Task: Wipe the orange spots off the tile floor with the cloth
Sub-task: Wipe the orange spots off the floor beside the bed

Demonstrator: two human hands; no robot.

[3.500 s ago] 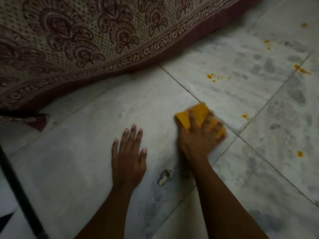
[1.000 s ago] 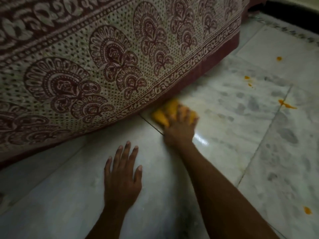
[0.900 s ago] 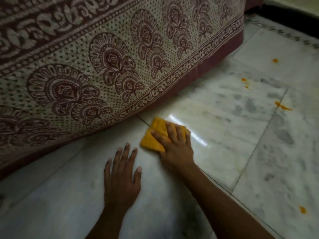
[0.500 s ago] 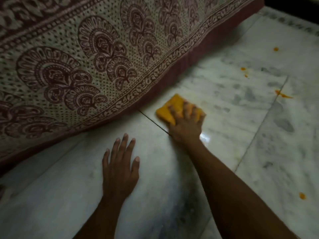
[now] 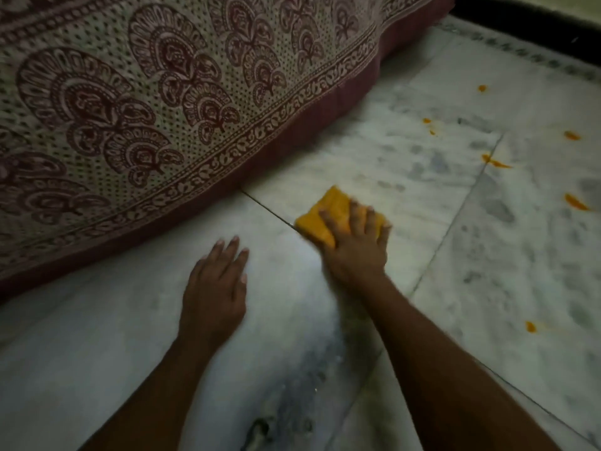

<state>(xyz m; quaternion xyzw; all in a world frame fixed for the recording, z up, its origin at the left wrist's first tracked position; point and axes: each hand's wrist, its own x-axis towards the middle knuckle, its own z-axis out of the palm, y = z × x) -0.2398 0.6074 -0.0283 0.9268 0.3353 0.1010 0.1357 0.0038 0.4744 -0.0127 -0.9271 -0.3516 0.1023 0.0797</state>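
My right hand (image 5: 356, 247) presses a folded yellow-orange cloth (image 5: 327, 214) flat on the pale marble tile floor (image 5: 406, 151), right on a tile joint near the hanging bedcover. My left hand (image 5: 214, 291) lies palm down on the tile to the left of it, fingers spread, holding nothing. Several orange spots remain on the tiles to the right: a streak on a joint (image 5: 494, 161), a larger smear (image 5: 575, 202), a dot nearer me (image 5: 530, 326), and small ones farther back (image 5: 427, 121).
A cream and maroon patterned bedcover (image 5: 162, 102) hangs to the floor across the left and top. A dark strip (image 5: 536, 24) runs along the far top right. A dark mark (image 5: 258, 431) sits on the tile near the bottom edge.
My right hand has rubbed the cloth back and forth beside the bedcover's edge, ending slightly nearer me and to the right. My left hand has stayed planted on the tile.
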